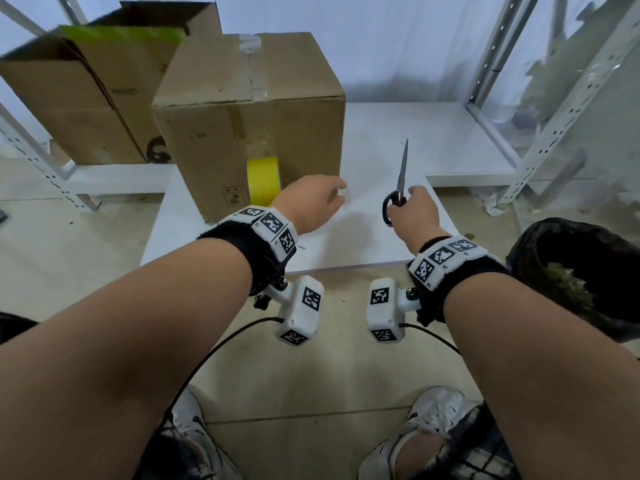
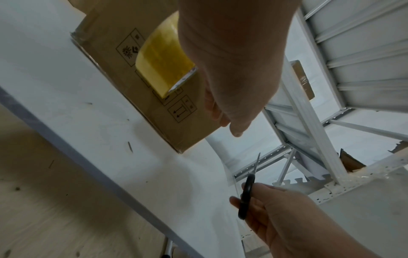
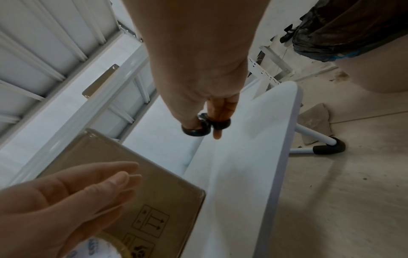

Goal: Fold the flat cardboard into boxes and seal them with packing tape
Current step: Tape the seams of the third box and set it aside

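Note:
A sealed cardboard box (image 1: 214,133) with clear tape along its top seam stands on the left of the white table (image 1: 363,244). A yellow tape roll (image 1: 263,181) hangs against the box's near face. My left hand (image 1: 332,195) hovers by the box's lower right corner, just right of the roll, fingers straight and holding nothing. In the right wrist view the left hand (image 3: 123,176) is flat in front of the box (image 3: 167,192). My right hand (image 1: 412,206) grips black-handled scissors (image 1: 401,174) over the table, blades closed and pointing away. Fingers pass through the handle loops (image 3: 198,129).
An open cardboard box (image 1: 79,88) with a green strip on top stands on a low shelf at the back left. White metal racking (image 1: 540,98) rises at the right. A black-bagged bin (image 1: 581,271) sits on the floor by my right arm.

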Motion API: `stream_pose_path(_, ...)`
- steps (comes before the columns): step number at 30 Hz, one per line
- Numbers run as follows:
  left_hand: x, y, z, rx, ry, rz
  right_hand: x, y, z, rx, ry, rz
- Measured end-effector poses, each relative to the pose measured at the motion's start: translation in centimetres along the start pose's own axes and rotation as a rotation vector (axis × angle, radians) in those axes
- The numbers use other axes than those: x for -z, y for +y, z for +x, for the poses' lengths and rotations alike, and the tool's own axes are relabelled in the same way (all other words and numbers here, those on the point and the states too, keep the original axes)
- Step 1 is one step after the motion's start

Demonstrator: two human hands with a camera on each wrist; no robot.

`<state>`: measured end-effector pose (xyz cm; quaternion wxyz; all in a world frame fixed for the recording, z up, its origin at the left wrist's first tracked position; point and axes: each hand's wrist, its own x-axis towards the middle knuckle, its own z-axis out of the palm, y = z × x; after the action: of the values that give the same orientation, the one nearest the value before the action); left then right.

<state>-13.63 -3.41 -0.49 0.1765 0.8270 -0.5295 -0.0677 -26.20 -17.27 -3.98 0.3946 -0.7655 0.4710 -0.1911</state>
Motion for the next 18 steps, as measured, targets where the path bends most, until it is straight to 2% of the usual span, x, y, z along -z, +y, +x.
stream_pose_path(3, 1.9, 0.4, -1.4, -0.032, 0.082, 0.021, 0.7, -1.8, -1.4, 0.182, -0.004, 0.084)
stream_pose_path(6, 3.6, -0.1, -2.9, -0.019, 0.189, 0.04, 1.3, -4.0, -2.8, 0.304, -0.069, 0.159)
stream_pose_path(9, 5.3, -1.5, -4.3, 0.077, 0.319, 0.047, 1.5, -6.4, -3.5, 0.395, -0.186, 0.116)
stream_pose_path(11, 6.1, -2.4, -5.3, 0.215, 0.368, 0.0, 1.3, -7.8, -3.8, 0.445, -0.238, 0.035)
stream_pose_path(14, 6.5, -3.9, -6.1, 0.435, 0.348, -0.205, 1.1, -9.4, -3.8, 0.474, -0.296, -0.028)
stream_pose_path(18, 6.8, -5.0, -6.2, 0.536, 0.25, -0.387, 1.1, -10.8, -3.4, 0.462, -0.394, -0.032)
